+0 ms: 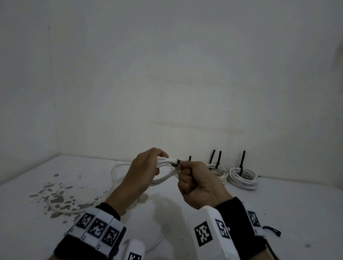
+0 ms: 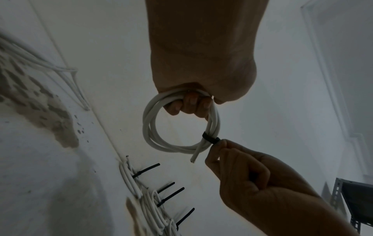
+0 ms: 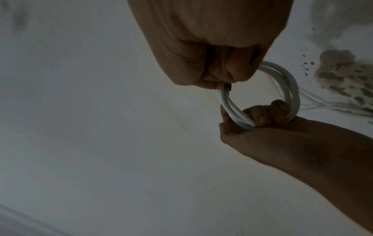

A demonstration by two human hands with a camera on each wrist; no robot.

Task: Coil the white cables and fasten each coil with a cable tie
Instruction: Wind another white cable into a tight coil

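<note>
You are working over a flat white tabletop [image 1: 281, 215], matte, with a blotchy grey-brown stain [image 1: 59, 197] at your left. Against the far wall lie finished round coils of white cable [image 1: 243, 176], each with a stiff black tie tail standing up. A loose white cable [image 1: 67, 210] still trails across the stain, so more coiling seems to remain.

Your left hand [image 1: 142, 172] has its fingers curled through the small coil of smooth white round cable [image 2: 149, 127], held up off the table between both hands. It looks light and springy; the loops will likely fan open if you slacken, so hold opposite the tie.

Your right hand [image 1: 195, 182] pinches the thin black plastic cable tie [image 2: 210, 138], already cinched round the strands. One cut cable end [image 2: 194, 157] pokes out beside it.
</note>
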